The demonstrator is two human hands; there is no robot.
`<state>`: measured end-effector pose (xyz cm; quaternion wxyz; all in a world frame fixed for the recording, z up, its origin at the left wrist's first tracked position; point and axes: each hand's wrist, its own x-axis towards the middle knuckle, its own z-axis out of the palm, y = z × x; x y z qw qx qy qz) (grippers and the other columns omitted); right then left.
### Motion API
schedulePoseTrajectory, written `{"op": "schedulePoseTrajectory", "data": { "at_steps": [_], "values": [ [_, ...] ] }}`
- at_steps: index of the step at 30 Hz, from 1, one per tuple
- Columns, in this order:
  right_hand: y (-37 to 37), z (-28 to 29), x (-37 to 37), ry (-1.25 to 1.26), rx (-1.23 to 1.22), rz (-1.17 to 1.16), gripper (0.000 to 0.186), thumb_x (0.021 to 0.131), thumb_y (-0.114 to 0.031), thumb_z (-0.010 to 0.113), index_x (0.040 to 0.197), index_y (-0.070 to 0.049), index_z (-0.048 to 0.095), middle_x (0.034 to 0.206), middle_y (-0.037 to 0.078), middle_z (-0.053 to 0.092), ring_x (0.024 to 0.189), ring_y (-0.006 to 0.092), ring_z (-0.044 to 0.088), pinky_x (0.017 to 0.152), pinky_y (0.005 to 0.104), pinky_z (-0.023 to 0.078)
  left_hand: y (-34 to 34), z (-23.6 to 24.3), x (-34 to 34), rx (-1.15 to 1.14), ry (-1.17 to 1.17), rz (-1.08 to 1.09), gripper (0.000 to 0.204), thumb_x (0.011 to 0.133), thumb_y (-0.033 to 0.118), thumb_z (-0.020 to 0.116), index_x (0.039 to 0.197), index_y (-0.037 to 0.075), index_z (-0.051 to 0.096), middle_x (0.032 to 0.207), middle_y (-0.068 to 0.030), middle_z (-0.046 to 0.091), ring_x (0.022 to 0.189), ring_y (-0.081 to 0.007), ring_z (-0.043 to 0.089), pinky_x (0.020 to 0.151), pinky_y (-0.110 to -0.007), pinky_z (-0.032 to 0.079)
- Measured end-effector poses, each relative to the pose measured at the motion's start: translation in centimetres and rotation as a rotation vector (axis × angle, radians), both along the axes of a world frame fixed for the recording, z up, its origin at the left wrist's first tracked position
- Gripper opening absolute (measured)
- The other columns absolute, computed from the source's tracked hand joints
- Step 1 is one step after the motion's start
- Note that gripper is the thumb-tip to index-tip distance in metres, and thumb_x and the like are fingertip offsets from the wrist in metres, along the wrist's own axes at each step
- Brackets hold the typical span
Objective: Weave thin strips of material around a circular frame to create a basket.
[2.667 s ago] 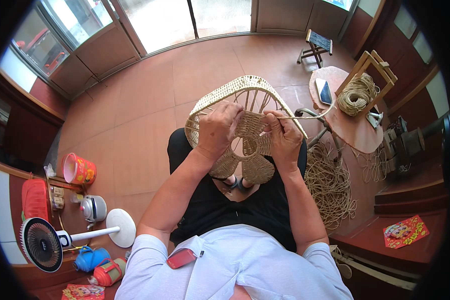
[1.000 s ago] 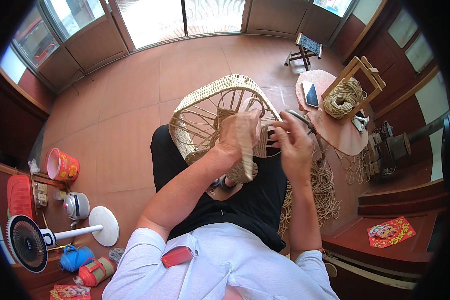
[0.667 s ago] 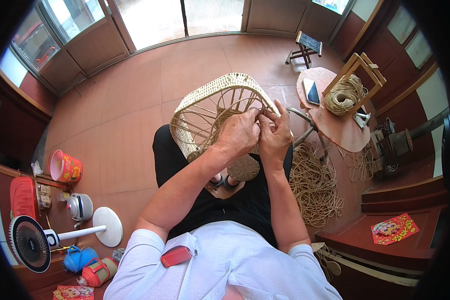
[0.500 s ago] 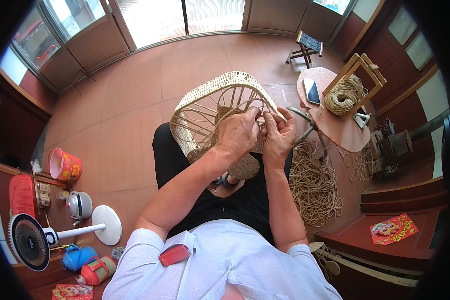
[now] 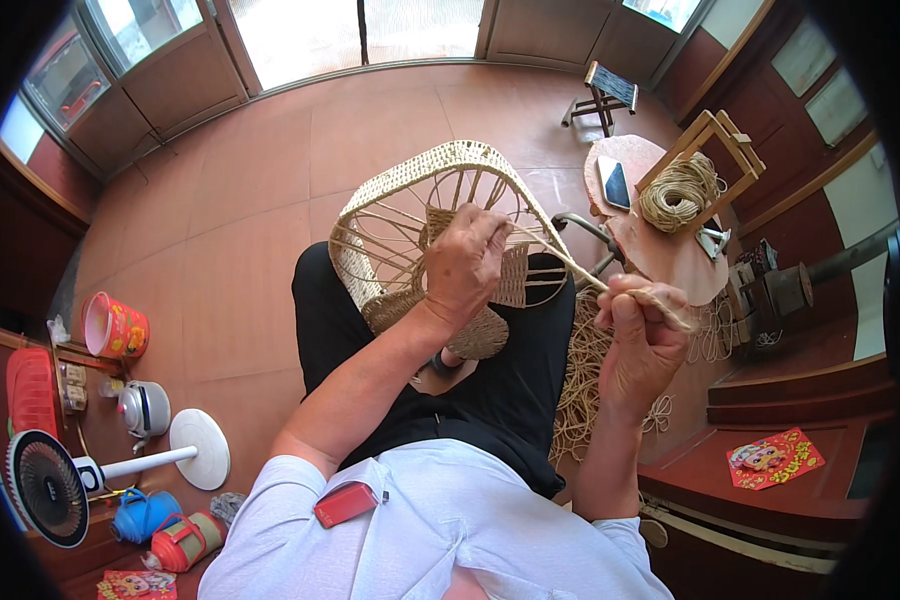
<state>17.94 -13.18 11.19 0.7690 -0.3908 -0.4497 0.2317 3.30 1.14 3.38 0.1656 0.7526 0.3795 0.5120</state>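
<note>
A tan woven frame [image 5: 460,152] with rounded corners rests across my lap. Thin cords radiate inside it, joining solid woven patches [image 5: 511,278] near its middle. My left hand [image 5: 463,262] is closed over the frame's inner part, fingertips pinching a tan cord [image 5: 558,252]. That cord runs taut, down and to the right, into my right hand [image 5: 645,345]. The right fingers are wrapped round it, beyond the frame's right edge, and a short length shows past them. My left hand and forearm hide part of the weaving.
A pile of loose cord [image 5: 582,390] lies right of my leg. The low table [image 5: 655,255] holds a phone [image 5: 614,184], a cord coil [image 5: 678,190] and a wooden stand [image 5: 745,150]. A folding stool [image 5: 604,95] stands behind; a fan [image 5: 48,485] is at left.
My right hand has moved away from the left, rightward and toward me, drawing the cord out taut. My left hand has shifted slightly and stays over the frame.
</note>
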Motion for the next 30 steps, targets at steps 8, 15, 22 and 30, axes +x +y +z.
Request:
{"op": "schedulePoseTrajectory", "data": {
  "at_steps": [8,15,22,30],
  "values": [
    [4.1,-5.3,0.7,-0.081,-0.376,0.001,0.017,0.108,-0.005,0.070,0.124,-0.003,0.065,0.120,0.010,0.077,0.082,0.0082,0.071,0.062,0.0194,0.053,1.6,1.2,0.6,-0.083,0.248,0.154,0.016,0.103,0.024,0.072,0.098,0.009,0.073,0.094,-0.0084,0.074,0.084,-0.0302,0.076,0.071,-0.043,0.060],
    [7.5,-6.6,-1.8,-0.166,-0.514,-0.057,0.040,0.109,-0.002,0.064,0.147,0.001,0.055,0.132,0.021,0.076,0.072,0.0111,0.073,0.066,0.0264,0.060,1.3,1.9,-0.2,-0.356,0.219,-0.144,0.025,0.100,0.018,0.063,0.115,0.002,0.075,0.104,-0.0190,0.080,0.098,-0.0404,0.078,0.088,-0.050,0.060],
    [10.2,-8.7,-3.4,0.145,-0.307,-0.038,0.053,0.105,-0.004,0.075,0.153,0.001,0.052,0.113,0.013,0.081,0.071,0.0077,0.067,0.060,0.0233,0.053,0.8,4.2,-0.5,-0.509,0.370,-0.183,0.032,0.095,0.016,0.061,0.119,-0.002,0.071,0.105,-0.0251,0.080,0.101,-0.0442,0.078,0.092,-0.053,0.060],
    [6.6,-7.6,-2.1,0.423,-0.220,0.000,0.026,0.102,-0.001,0.079,0.123,-0.002,0.064,0.104,0.007,0.075,0.079,0.0095,0.070,0.066,0.0230,0.056,-0.2,1.7,0.1,0.001,0.125,-0.101,0.017,0.099,0.013,0.074,0.114,0.005,0.070,0.097,-0.0147,0.073,0.090,-0.0378,0.075,0.083,-0.048,0.061]
  ]
}}
